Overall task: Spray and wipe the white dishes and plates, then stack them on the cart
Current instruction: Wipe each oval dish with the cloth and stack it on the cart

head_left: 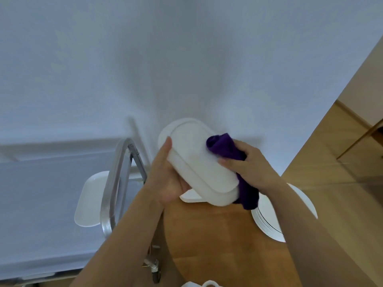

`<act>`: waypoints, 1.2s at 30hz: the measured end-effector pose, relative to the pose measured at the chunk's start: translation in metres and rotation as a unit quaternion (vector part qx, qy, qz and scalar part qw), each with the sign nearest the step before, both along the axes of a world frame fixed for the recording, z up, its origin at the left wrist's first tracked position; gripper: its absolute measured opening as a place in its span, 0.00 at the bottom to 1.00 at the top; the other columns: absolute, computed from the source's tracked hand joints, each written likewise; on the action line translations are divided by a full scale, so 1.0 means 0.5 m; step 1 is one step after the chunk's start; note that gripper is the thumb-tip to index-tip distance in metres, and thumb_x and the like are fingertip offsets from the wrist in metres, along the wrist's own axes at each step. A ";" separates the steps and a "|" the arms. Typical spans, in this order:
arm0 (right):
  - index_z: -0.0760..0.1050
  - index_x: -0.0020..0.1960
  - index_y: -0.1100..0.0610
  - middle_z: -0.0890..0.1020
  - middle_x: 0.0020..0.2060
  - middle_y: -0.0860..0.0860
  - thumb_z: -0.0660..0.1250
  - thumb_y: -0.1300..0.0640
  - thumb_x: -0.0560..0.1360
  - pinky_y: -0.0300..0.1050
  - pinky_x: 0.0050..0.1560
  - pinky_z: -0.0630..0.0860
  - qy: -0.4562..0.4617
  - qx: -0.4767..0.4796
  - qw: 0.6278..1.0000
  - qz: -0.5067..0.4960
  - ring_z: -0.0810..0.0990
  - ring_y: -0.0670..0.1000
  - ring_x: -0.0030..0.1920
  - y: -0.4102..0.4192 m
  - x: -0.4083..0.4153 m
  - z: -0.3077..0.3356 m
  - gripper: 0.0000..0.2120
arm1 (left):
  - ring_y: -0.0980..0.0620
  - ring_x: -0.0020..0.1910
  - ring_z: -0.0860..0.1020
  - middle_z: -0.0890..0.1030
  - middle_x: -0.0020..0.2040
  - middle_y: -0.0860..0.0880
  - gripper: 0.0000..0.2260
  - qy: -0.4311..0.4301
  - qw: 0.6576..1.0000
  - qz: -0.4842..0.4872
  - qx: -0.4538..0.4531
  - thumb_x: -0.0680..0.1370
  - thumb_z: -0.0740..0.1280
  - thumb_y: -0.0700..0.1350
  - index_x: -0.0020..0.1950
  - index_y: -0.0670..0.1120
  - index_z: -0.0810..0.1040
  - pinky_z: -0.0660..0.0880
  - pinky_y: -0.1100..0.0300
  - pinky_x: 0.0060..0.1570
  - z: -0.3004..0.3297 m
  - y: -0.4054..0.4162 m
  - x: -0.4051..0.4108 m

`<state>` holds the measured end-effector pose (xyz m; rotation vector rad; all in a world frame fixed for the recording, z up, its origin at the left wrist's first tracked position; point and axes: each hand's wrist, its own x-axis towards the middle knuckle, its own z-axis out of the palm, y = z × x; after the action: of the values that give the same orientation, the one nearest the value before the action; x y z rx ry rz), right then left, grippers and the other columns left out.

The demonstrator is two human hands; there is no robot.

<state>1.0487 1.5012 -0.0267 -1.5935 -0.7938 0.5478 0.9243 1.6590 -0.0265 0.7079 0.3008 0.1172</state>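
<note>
My left hand (167, 183) has its grip curled under and around the long edge of one oblong white dish (196, 160), thumb up along its near rim, holding it tilted with its underside toward me, in the air over the tabletop (217, 245). My right hand (248, 164) grips a bunched purple cloth (226, 150), fingers curled round it, pressing it against the far end of the dish, opposite my left grip; the loose tail of the cloth hangs down past the lower corner.

What could go wrong, as I judge it: the dish is held along one side only, so a hard push from the cloth could twist it out of my left grip, more so if spray has left it slick. It would fall onto the dishes below. The dangling tail could also drag over things beneath it.

Counting: one dish in hand, one cloth. Directly below my left grip, one flat white dish (191, 196) peeks out on the tabletop. Below my right grip sits one stack of round plates (269, 222); I cannot count how many. Left of my left grip, beyond the cart handle (116, 177), one rectangular white tray (89, 199) lies on the cart. No spray bottle is in view.
</note>
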 end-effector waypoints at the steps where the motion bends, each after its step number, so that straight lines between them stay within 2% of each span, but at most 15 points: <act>1: 0.78 0.53 0.36 0.83 0.48 0.40 0.73 0.50 0.68 0.30 0.40 0.75 0.011 -0.017 0.999 0.032 0.82 0.42 0.46 -0.004 0.006 0.000 0.16 | 0.42 0.57 0.80 0.80 0.60 0.42 0.26 0.004 1.000 -0.014 -0.011 0.68 0.67 0.63 0.56 0.47 0.84 0.79 0.47 0.51 -0.005 0.012 -0.005; 6: 0.77 0.46 0.32 0.79 0.49 0.37 0.68 0.46 0.73 0.34 0.45 0.72 0.012 -0.033 0.998 -0.043 0.78 0.36 0.46 0.006 -0.020 -0.026 0.07 | 0.46 0.47 0.84 0.85 0.50 0.44 0.22 0.070 0.996 0.048 0.017 0.69 0.65 0.61 0.52 0.46 0.83 0.81 0.52 0.36 -0.006 0.009 0.011; 14: 0.73 0.61 0.43 0.74 0.60 0.41 0.57 0.50 0.78 0.43 0.63 0.65 -0.061 -0.035 0.965 -0.253 0.68 0.44 0.62 0.046 -0.118 -0.087 0.13 | 0.51 0.41 0.84 0.86 0.41 0.49 0.23 0.103 0.977 0.113 0.147 0.71 0.62 0.64 0.54 0.46 0.75 0.80 0.58 0.34 -0.003 -0.069 0.036; 16: 0.72 0.63 0.47 0.77 0.59 0.45 0.55 0.49 0.80 0.49 0.64 0.68 -0.016 -0.025 0.969 -0.245 0.72 0.49 0.63 0.068 -0.136 -0.074 0.14 | 0.52 0.44 0.84 0.86 0.43 0.51 0.27 0.141 0.953 0.083 0.254 0.69 0.61 0.71 0.53 0.51 0.77 0.81 0.56 0.43 -0.013 -0.099 0.034; 18: 0.74 0.61 0.47 0.81 0.51 0.47 0.56 0.45 0.79 0.44 0.56 0.73 0.041 0.125 0.938 -0.321 0.78 0.51 0.56 0.089 -0.161 -0.042 0.15 | 0.53 0.51 0.82 0.84 0.49 0.52 0.26 0.134 0.916 0.036 0.376 0.71 0.56 0.73 0.55 0.55 0.76 0.78 0.52 0.56 -0.033 -0.119 0.028; 20: 0.74 0.62 0.52 0.81 0.46 0.52 0.56 0.41 0.78 0.40 0.51 0.76 0.263 0.204 0.888 -0.318 0.81 0.54 0.52 0.070 -0.158 -0.019 0.20 | 0.52 0.52 0.80 0.82 0.50 0.50 0.23 0.104 0.894 -0.008 0.436 0.72 0.54 0.69 0.56 0.56 0.75 0.76 0.52 0.57 -0.044 -0.130 0.018; 21: 0.74 0.61 0.53 0.81 0.46 0.52 0.55 0.41 0.78 0.41 0.50 0.77 0.203 0.134 0.933 -0.266 0.81 0.55 0.52 0.050 -0.149 -0.013 0.21 | 0.51 0.51 0.80 0.82 0.50 0.49 0.24 0.094 0.880 -0.032 0.464 0.72 0.54 0.66 0.59 0.53 0.75 0.77 0.53 0.56 -0.050 -0.128 0.014; 22: 0.74 0.60 0.52 0.81 0.46 0.52 0.55 0.40 0.78 0.44 0.50 0.78 0.284 0.140 0.934 -0.162 0.81 0.54 0.52 0.052 -0.156 -0.024 0.20 | 0.52 0.49 0.80 0.80 0.49 0.49 0.26 0.084 0.864 -0.057 0.493 0.73 0.55 0.63 0.63 0.49 0.73 0.78 0.56 0.53 -0.055 -0.124 0.010; 24: 0.75 0.58 0.49 0.81 0.48 0.52 0.58 0.35 0.74 0.47 0.45 0.77 0.360 0.035 0.918 -0.163 0.80 0.53 0.50 0.044 -0.107 -0.031 0.22 | 0.57 0.47 0.78 0.77 0.51 0.53 0.28 0.078 0.831 -0.098 0.542 0.77 0.56 0.59 0.72 0.46 0.63 0.77 0.64 0.49 -0.060 -0.112 0.002; 26: 0.75 0.58 0.49 0.82 0.49 0.53 0.63 0.30 0.63 0.48 0.45 0.78 0.373 0.041 0.918 -0.126 0.81 0.54 0.50 0.034 -0.092 -0.020 0.31 | 0.55 0.53 0.77 0.74 0.61 0.52 0.29 0.074 0.768 -0.136 0.622 0.80 0.56 0.58 0.78 0.52 0.50 0.76 0.58 0.55 -0.063 -0.097 0.000; 28: 0.73 0.61 0.49 0.82 0.50 0.54 0.70 0.34 0.59 0.52 0.48 0.80 0.345 0.045 0.935 -0.075 0.82 0.56 0.50 0.034 -0.086 -0.019 0.34 | 0.48 0.62 0.73 0.69 0.69 0.50 0.31 0.082 0.635 -0.174 0.748 0.79 0.52 0.61 0.78 0.57 0.41 0.68 0.47 0.65 -0.066 -0.082 0.000; 30: 0.73 0.58 0.48 0.83 0.46 0.53 0.74 0.47 0.66 0.50 0.42 0.80 0.315 0.049 0.944 -0.079 0.84 0.55 0.46 0.029 -0.082 -0.024 0.22 | 0.45 0.73 0.62 0.63 0.75 0.48 0.36 0.107 0.516 -0.189 0.828 0.75 0.47 0.68 0.78 0.56 0.39 0.54 0.40 0.72 -0.068 -0.070 0.003; 31: 0.75 0.55 0.48 0.83 0.44 0.53 0.72 0.53 0.68 0.49 0.38 0.80 0.312 0.041 0.943 -0.105 0.84 0.55 0.44 0.024 -0.074 -0.028 0.16 | 0.46 0.76 0.55 0.58 0.77 0.47 0.39 0.123 0.491 -0.202 0.838 0.71 0.45 0.71 0.77 0.56 0.38 0.47 0.40 0.73 -0.071 -0.065 0.002; 33: 0.76 0.50 0.49 0.83 0.41 0.52 0.67 0.57 0.70 0.46 0.33 0.78 0.328 0.034 0.931 -0.157 0.82 0.55 0.42 0.010 -0.059 -0.042 0.10 | 0.54 0.77 0.42 0.49 0.79 0.50 0.44 0.139 0.516 -0.204 0.820 0.65 0.44 0.77 0.76 0.59 0.36 0.37 0.43 0.73 -0.075 -0.054 -0.010; 36: 0.76 0.52 0.52 0.84 0.43 0.54 0.64 0.58 0.72 0.47 0.36 0.78 0.343 0.045 0.920 -0.183 0.82 0.56 0.44 -0.014 -0.040 -0.057 0.09 | 0.73 0.64 0.27 0.44 0.72 0.64 0.46 0.138 0.640 -0.068 0.753 0.66 0.55 0.77 0.77 0.58 0.43 0.34 0.53 0.69 -0.085 -0.024 -0.035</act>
<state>1.0288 1.4943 -0.0552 -1.2865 0.0098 0.7195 0.9068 1.6471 -0.0691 2.4636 0.4095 0.0958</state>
